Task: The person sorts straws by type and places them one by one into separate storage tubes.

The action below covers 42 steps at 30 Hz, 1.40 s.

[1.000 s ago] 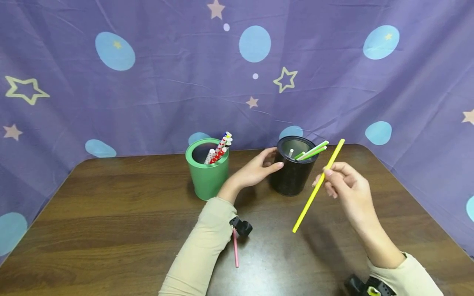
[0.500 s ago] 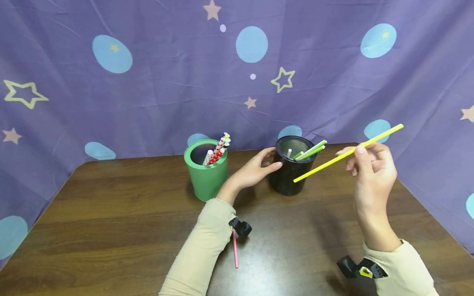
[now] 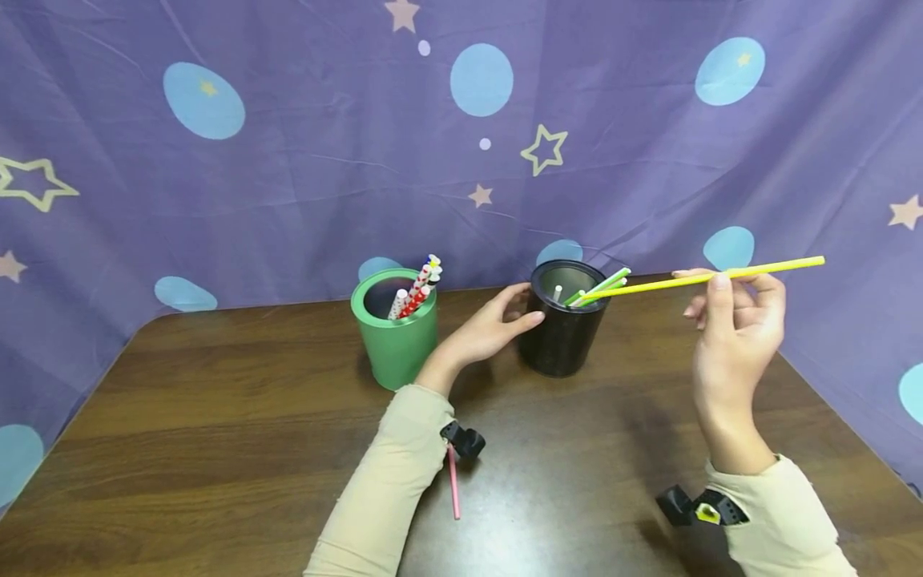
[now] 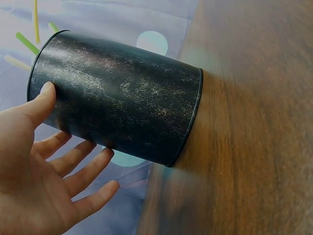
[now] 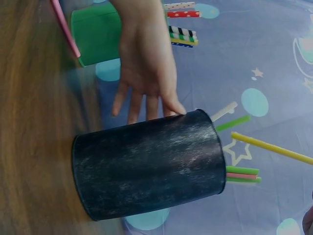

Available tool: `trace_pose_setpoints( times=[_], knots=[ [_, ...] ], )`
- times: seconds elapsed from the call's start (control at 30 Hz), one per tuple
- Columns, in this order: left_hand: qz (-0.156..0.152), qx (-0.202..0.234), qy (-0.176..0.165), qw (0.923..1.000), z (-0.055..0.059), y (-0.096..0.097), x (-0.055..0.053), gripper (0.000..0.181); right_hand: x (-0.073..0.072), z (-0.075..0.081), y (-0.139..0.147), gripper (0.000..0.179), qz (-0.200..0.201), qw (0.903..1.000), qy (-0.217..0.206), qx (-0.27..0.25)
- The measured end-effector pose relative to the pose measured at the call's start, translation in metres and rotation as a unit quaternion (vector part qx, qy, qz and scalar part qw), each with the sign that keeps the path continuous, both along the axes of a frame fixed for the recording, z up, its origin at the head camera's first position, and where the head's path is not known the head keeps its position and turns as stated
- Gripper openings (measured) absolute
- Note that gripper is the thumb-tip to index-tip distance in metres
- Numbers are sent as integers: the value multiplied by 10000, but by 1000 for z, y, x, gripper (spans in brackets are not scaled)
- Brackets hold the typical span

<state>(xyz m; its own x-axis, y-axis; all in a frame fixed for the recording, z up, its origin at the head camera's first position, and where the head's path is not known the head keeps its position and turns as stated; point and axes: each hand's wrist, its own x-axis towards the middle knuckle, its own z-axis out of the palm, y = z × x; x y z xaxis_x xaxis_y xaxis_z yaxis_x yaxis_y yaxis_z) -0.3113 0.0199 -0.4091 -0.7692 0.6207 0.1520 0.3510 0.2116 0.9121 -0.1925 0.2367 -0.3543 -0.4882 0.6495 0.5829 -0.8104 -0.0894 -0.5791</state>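
My right hand (image 3: 739, 344) pinches a yellow straw (image 3: 782, 264) between thumb and fingers, to the right of a black cup (image 3: 562, 344). The straw lies nearly level, and its left end overlaps the cup's mouth in the head view. From the right wrist, that straw end (image 5: 244, 138) appears just beyond the rim, outside the cup. Several straws, some green (image 3: 613, 282), stand in the black cup. My left hand (image 3: 490, 324) touches the cup's left side, its thumb near the rim. In the left wrist view its fingers (image 4: 88, 174) are spread and fairly straight.
A green cup (image 3: 397, 353) with several patterned straws (image 3: 418, 298) stands left of the black one. On the wooden table (image 3: 216, 433), a pink straw (image 3: 453, 485) lies beside my left sleeve. A purple patterned curtain (image 3: 288, 208) hangs behind the table.
My right hand has moved right and turned the yellow straw from steep to nearly level, bringing its lower end up to the black cup's rim. The left hand stays at the cup.
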Motion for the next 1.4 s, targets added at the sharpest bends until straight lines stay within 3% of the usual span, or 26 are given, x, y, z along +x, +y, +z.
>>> trace_pose_setpoints(
  times=[0.3,0.5,0.8,0.9,1.13,1.23,1.4],
  knots=[
    [-47,3,10,10000,3,3,2,59,0,-14,-2,10,4,9916,-745,1060],
    [-43,-9,-48,10000,5,4,5,60,1,-18,-1,13,-361,9776,-1537,1395],
    [-47,-37,-65,10000,10,4,7,61,1,-20,3,12,-788,9551,-2043,1995],
    [-28,-47,-39,10000,11,3,7,61,2,-17,4,19,-865,9543,-2017,2028],
    [-42,-55,30,10000,12,2,4,60,6,-8,2,23,-654,9763,-1238,1649],
    [-24,-23,-17,10000,11,0,5,60,7,-6,-4,20,-638,9732,-1205,1852],
    [2,-20,-146,9999,3,-7,8,59,12,-8,-17,16,-456,9602,-1659,2202]
  ],
)
